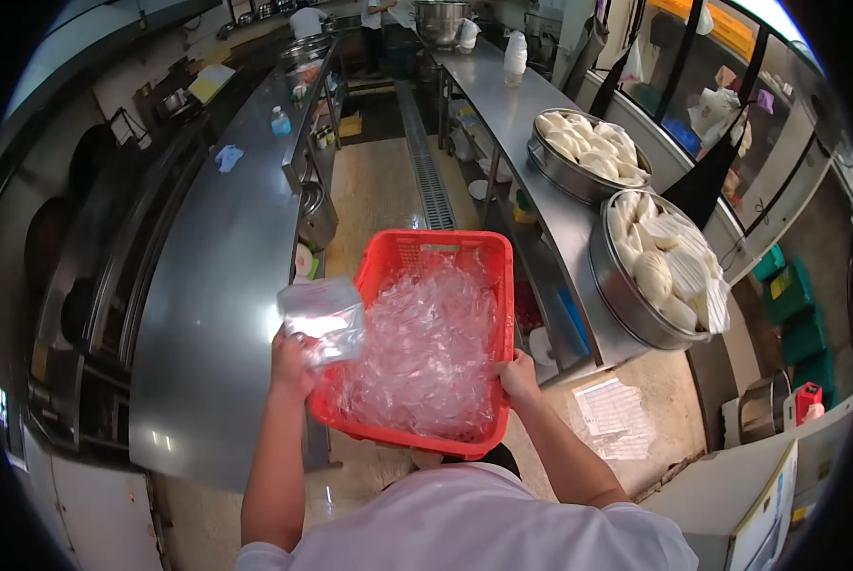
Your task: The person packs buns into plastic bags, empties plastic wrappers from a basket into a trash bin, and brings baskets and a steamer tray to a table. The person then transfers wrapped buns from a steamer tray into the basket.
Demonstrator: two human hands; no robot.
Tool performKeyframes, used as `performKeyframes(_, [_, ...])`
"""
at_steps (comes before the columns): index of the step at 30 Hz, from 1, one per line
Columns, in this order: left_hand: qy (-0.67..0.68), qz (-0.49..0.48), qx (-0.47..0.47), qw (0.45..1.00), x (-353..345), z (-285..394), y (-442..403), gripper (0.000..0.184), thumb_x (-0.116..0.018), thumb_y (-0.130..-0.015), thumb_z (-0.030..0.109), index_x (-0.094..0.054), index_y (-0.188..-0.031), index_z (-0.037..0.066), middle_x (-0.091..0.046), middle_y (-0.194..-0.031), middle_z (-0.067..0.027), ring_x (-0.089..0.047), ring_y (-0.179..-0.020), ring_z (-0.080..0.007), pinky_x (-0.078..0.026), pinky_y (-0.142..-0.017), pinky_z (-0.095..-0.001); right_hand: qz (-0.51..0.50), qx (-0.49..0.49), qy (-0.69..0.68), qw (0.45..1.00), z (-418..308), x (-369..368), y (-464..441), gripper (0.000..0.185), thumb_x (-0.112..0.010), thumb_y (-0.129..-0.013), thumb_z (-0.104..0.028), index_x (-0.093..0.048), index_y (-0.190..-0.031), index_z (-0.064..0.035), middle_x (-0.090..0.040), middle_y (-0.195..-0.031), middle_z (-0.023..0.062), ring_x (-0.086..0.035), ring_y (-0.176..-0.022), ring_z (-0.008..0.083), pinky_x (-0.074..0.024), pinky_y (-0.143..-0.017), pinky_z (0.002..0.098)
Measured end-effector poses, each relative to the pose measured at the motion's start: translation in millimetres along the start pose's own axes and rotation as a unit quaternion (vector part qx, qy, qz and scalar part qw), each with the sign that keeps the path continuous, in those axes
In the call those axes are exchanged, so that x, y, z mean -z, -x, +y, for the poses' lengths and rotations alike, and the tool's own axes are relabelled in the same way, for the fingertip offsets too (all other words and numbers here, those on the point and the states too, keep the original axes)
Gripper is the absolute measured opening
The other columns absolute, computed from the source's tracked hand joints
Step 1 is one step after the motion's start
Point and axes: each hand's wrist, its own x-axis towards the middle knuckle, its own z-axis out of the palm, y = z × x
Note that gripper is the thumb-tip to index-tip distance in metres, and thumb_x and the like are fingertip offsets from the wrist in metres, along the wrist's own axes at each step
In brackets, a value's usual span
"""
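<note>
Facing past a red basket (505,319) along a narrow aisle, with a drain grate (425,157) in the floor (379,190) beyond the basket. Having a long steel table (198,314) close on the basket's left, bearing a pale blue cloth (228,158) and a small bottle (280,122) beyond the basket. Having a second steel table (493,93) on the basket's right, carrying a nearer pan (617,305) and a farther pan (567,179), both heaped with pale lumps. Seeing a white stack (515,59) farther off on that table, and white sheets (615,417) lying on the floor, right of the basket.

Holding the basket between both tables, before the body, gripping the right rim with the right hand (519,379). Carrying clear plastic film (422,347) inside. Pointing the basket's long axis away from the body, leaning slightly right at the far end. Clutching a shiny clear packet (324,319) in the left hand (293,366), over the basket's left rim, showing a broad, nearly square face upward. Being unable to tell of left-hand contact with that rim.
</note>
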Motion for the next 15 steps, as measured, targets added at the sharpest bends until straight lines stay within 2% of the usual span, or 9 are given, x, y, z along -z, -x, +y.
performKeyframes(2, [-0.024, -0.012, -0.008, 1.000, -38.4, -9.3, -72.5, 0.053, -0.047, -0.075, -0.006, -0.056, -0.128, -0.003, -0.065, -0.113, -0.0157, -0.068, -0.100, -0.0297, -0.059, -0.089, -0.0424, -0.008, -0.001, 0.001, 1.000, -27.9, -21.9, -54.1, 0.031, -0.058, -0.072, 0.005, -0.065, -0.102, 0.0054, -0.067, -0.080, 0.0107, -0.064, -0.065, 0.0190, -0.0507, -0.057, 0.0336])
performKeyframes(3, [-0.040, 0.032, -0.009, 0.999, -50.9, -21.5, -111.7, 0.052, -0.050, -0.075, -0.006, -0.057, -0.126, -0.002, -0.065, -0.111, -0.0142, -0.067, -0.095, -0.0268, -0.059, -0.085, -0.0394, -0.018, 0.003, 0.001, 1.000, -41.7, -33.8, -86.6, 0.031, -0.058, -0.072, 0.005, -0.065, -0.103, 0.0050, -0.067, -0.079, 0.0100, -0.063, -0.063, 0.0183, -0.0500, -0.056, 0.0335])
performKeyframes(5, [-0.044, 0.025, -0.038, 0.998, -59.5, -53.9, -173.9, 0.052, -0.053, -0.073, -0.007, -0.059, -0.125, -0.002, -0.066, -0.109, -0.0124, -0.066, -0.093, -0.0238, -0.058, -0.081, -0.0369, -0.034, 0.005, -0.009, 0.999, -48.9, -53.1, -137.8, 0.032, -0.057, -0.073, 0.004, -0.066, -0.103, 0.0043, -0.066, -0.078, 0.0087, -0.062, -0.062, 0.0173, -0.0491, -0.055, 0.0333])
performKeyframes(7, [-0.033, 0.029, -0.064, 0.997, -90.0, -60.4, -211.7, 0.052, -0.054, -0.073, -0.008, -0.060, -0.124, -0.002, -0.067, -0.108, -0.0103, -0.066, -0.094, -0.0222, -0.057, -0.082, -0.0350, -0.039, 0.024, -0.046, 0.998, -74.9, -80.5, -190.7, 0.032, -0.056, -0.073, 0.004, -0.066, -0.104, 0.0038, -0.066, -0.077, 0.0076, -0.061, -0.062, 0.0166, -0.0489, -0.055, 0.0332])
performKeyframes(8, [-0.038, 0.024, -0.061, 0.997, -92.1, -71.2, -231.8, 0.052, -0.053, -0.073, -0.008, -0.060, -0.124, -0.002, -0.067, -0.108, -0.0101, -0.066, -0.094, -0.0221, -0.056, -0.083, -0.0344, -0.058, -0.009, -0.035, 0.998, -91.1, -85.3, -212.8, 0.034, -0.056, -0.072, 0.004, -0.065, -0.105, 0.0056, -0.066, -0.079, 0.0082, -0.061, -0.063, 0.0172, -0.0505, -0.058, 0.0328])
performKeyframes(10, [-0.044, 0.001, -0.046, 0.998, -100.1, -76.4, -274.6, 0.054, -0.052, -0.073, -0.010, -0.059, -0.126, -0.003, -0.066, -0.110, -0.0099, -0.066, -0.097, -0.0211, -0.054, -0.086, -0.0318, -0.063, 0.015, -0.031, 0.997, -100.9, -107.4, -271.2, 0.034, -0.057, -0.071, 0.004, -0.064, -0.104, 0.0065, -0.066, -0.082, 0.0094, -0.062, -0.066, 0.0179, -0.0512, -0.060, 0.0329])
performKeyframes(13, [-0.119, 0.026, -0.051, 0.991, -102.8, -68.4, -350.5, 0.063, -0.050, -0.070, -0.008, -0.055, -0.132, -0.004, -0.066, -0.117, -0.0130, -0.067, -0.106, -0.0255, -0.054, -0.095, -0.0364, -0.076, 0.019, -0.002, 0.997, -142.9, -138.8, -339.4, 0.030, -0.059, -0.071, 0.004, -0.062, -0.101, 0.0066, -0.066, -0.086, 0.0115, -0.063, -0.071, 0.0190, -0.0516, -0.062, 0.0337])
performKeyframes(15, [-0.079, 0.029, -0.063, 0.994, -107.7, -61.2, -398.1, 0.057, -0.051, -0.072, -0.010, -0.057, -0.128, -0.004, -0.066, -0.115, -0.0113, -0.066, -0.104, -0.0224, -0.053, -0.091, -0.0332, -0.071, 0.010, 0.013, 0.997, -165.9, -156.4, -381.3, 0.028, -0.060, -0.072, 0.004, -0.062, -0.100, 0.0057, -0.065, -0.085, 0.0114, -0.063, -0.071, 0.0189, -0.0516, -0.063, 0.0338])
